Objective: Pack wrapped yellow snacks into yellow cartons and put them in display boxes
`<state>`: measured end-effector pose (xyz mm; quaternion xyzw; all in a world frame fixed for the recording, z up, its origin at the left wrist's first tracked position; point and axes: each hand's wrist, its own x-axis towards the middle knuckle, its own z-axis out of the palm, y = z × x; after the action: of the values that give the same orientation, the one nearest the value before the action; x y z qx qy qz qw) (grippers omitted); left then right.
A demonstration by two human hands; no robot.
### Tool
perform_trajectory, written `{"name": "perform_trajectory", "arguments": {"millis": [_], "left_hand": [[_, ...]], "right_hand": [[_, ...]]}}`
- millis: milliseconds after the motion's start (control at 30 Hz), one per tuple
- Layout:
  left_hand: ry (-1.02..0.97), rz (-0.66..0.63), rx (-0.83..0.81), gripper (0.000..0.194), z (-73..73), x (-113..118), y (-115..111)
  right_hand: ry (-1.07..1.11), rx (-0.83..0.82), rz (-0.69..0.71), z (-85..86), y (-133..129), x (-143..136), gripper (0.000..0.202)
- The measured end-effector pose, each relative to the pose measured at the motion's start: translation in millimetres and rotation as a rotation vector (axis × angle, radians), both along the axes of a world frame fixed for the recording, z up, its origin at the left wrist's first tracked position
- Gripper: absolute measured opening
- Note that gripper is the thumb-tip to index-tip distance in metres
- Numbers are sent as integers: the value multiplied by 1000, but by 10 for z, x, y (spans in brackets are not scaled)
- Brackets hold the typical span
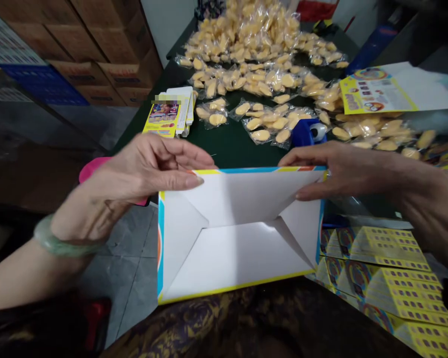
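Between my hands is a cardboard box (224,248) with a plain white inside and a yellow, blue and orange printed rim. Its open side faces me, and folded flaps overlap across its bottom. My left hand (153,161) pinches the far wall near the left corner, thumb inside and fingers behind. At the right end of the same wall, my right hand (321,166) grips the edge with its thumb inside. Just beyond the right fingers stands a blue tape dispenser (308,132). Small printed boxes (168,112) lie past my left hand.
Plastic-wrapped yellow pieces (246,49) are heaped on the dark green table (231,149). A flat printed carton (381,89) lies on the right. Stacked yellow printed cartons (388,268) sit lower right. Brown boxes (97,44) are piled at the back left.
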<state>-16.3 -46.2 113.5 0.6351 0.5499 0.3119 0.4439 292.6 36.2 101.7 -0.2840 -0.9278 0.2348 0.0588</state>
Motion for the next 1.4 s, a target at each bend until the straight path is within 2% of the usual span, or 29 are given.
{"name": "perform_trajectory", "arguments": {"millis": [100,133,200,233,300,367,433,500,533,600,667,733,833,867,967,1033,1133,1200,1400], "left_hand": [[127,0,343,36,403,8,-18],[183,0,444,36,513,5,-23],[297,-42,584,35,621,-17,-23],[347,-96,624,34,600,-35,-12],[433,-234,666,35,385,-78,37],[522,-378,650,40,-21,-124,114],[660,-451,627,43,-497,-165,189],[808,-510,562,48,-886,-198,236],[840,-500,546,48,-1010,-207,249],[851,-476,520,44,-1106,-199,266],[847,-440,527,41,-1060,-144,291],[900,-384,530,51,-977,-53,340],[968,-328,502,72,-922,62,458],[938,-327,502,70,-924,74,506],[801,-274,488,43,-936,41,665],[827,-233,411,35,-937,24,771],[951,-270,286,36,-953,111,918],[994,-253,267,36,-984,235,1007],[992,-224,252,29,-1064,522,1189]], "right_hand": [[103,248,-87,325,-60,-10,46],[128,339,-128,386,-90,-26,45],[178,508,-216,342,-147,-79,39],[201,574,-251,224,-167,-118,35],[239,664,-302,-174,-178,-216,28],[188,675,-307,-668,-164,-327,23],[117,690,-264,-1089,-159,-420,22],[21,665,-201,-1321,-182,-470,21],[-21,649,-175,-1359,-203,-479,23],[-57,644,-160,-1321,-253,-479,29],[-45,667,-167,-1215,-303,-490,35],[-28,690,-173,-1130,-336,-546,40],[-1,662,-182,-1104,-321,-704,47],[18,636,-213,-1111,-292,-760,46],[56,594,-384,-1111,-134,-887,35],[-22,601,-466,-1081,5,-936,29],[-231,560,-498,-1028,191,-995,23],[-331,515,-509,-1004,268,-1033,24],[-388,540,-492,-979,323,-1034,35]]}}
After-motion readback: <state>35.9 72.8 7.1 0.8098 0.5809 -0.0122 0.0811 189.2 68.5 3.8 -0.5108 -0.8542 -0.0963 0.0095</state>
